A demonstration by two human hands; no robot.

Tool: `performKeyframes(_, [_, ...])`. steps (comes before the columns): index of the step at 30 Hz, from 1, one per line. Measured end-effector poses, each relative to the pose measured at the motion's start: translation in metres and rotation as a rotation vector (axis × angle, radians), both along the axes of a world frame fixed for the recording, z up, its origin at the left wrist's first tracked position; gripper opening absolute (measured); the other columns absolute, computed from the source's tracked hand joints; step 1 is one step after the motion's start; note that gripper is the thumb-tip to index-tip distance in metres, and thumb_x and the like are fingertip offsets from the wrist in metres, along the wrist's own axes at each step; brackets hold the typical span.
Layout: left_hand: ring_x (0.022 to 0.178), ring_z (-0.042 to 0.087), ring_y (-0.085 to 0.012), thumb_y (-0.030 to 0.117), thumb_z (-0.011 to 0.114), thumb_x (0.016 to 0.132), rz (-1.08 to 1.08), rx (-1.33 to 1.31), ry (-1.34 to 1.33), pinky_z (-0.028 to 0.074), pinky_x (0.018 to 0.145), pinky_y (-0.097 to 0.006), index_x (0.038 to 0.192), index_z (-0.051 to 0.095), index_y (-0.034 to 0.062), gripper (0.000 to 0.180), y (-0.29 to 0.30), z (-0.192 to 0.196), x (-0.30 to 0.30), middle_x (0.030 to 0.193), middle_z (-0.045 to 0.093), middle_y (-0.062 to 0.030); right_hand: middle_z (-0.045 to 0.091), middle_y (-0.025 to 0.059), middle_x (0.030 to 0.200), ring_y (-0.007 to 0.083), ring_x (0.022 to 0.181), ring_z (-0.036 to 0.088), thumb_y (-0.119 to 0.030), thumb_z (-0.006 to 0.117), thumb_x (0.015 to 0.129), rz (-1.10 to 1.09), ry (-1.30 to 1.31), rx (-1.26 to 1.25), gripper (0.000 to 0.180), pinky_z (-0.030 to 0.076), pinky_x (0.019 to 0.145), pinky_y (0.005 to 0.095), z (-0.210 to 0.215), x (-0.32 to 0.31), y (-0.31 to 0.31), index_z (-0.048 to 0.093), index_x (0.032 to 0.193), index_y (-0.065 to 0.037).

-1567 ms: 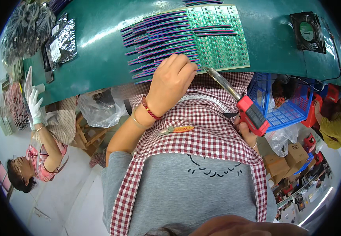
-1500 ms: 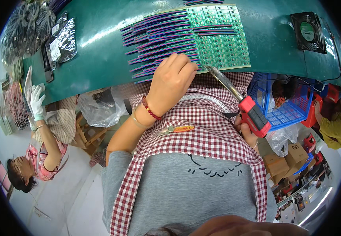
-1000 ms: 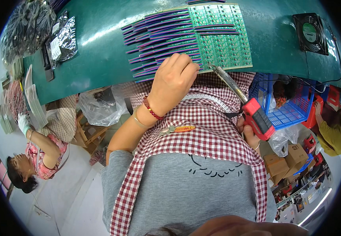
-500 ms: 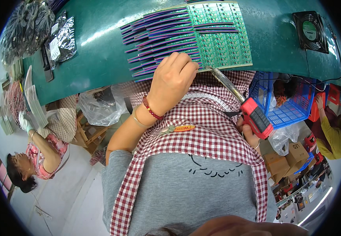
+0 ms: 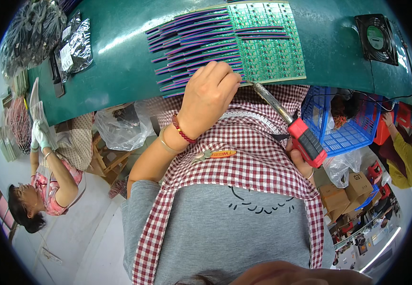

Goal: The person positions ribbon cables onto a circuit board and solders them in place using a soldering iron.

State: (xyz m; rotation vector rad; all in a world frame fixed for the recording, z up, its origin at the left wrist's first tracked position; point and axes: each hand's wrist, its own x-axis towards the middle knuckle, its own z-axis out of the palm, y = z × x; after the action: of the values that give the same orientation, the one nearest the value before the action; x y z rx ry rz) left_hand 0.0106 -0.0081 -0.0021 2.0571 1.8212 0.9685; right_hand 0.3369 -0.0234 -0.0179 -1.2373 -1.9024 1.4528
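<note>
The worktop [image 5: 120,57] is smooth green with a soft sheen. The green circuit board [image 5: 267,42] looks matt, its ribbon wires [image 5: 191,42] plastic-coated. The soldering iron [image 5: 286,121] has a bare metal shaft and a glossy red plastic handle. The checked apron [image 5: 253,161] is woven cloth; the blue crate [image 5: 343,123] is moulded plastic.

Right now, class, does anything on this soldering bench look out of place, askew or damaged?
Nothing stands out. The green circuit board panel lies flat on the green table, its coloured wires fanned in even rows. The left hand rests at the wires; the right hand holds the red-handled soldering iron, tip at the panel's edge.
</note>
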Motion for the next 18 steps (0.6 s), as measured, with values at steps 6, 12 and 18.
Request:
performKeyframes(6, [0.076, 0.057, -0.0248, 0.003, 0.072, 0.074, 0.000, 0.006, 0.025, 0.046, 0.065, -0.036, 0.083, 0.063, 0.0042, 0.013, 0.001, -0.001, 0.000, 0.082, 0.057, -0.0064, 0.066, 0.0071, 0.076, 0.0191, 0.066, 0.064, -0.027, 0.070, 0.083, -0.068, 0.098, -0.078, 0.026, 0.049, 0.061, 0.0301, 0.004, 0.001, -0.001, 0.068, 0.089, -0.001])
performKeyframes(12, [0.076, 0.057, -0.0243, 0.004, 0.071, 0.075, 0.005, 0.020, 0.043, 0.046, 0.066, -0.036, 0.083, 0.062, 0.0048, 0.012, 0.001, -0.003, 0.001, 0.082, 0.057, -0.0061, 0.065, 0.0081, 0.077, 0.0207, 0.066, 0.064, -0.021, 0.069, 0.081, -0.093, 0.113, -0.013, 0.022, 0.050, 0.061, 0.0313, 0.003, -0.007, -0.001, 0.068, 0.089, -0.001])
performKeyframes(18, [0.076, 0.058, -0.0242, 0.004, 0.071, 0.074, 0.010, 0.015, 0.048, 0.046, 0.067, -0.036, 0.082, 0.062, 0.0047, 0.012, -0.001, -0.002, 0.002, 0.082, 0.057, -0.0061, 0.065, 0.0089, 0.078, 0.0213, 0.066, 0.064, -0.019, 0.069, 0.081, -0.032, 0.024, 0.069, 0.021, 0.049, 0.060, 0.0315, -0.007, -0.001, -0.003, 0.068, 0.090, 0.000])
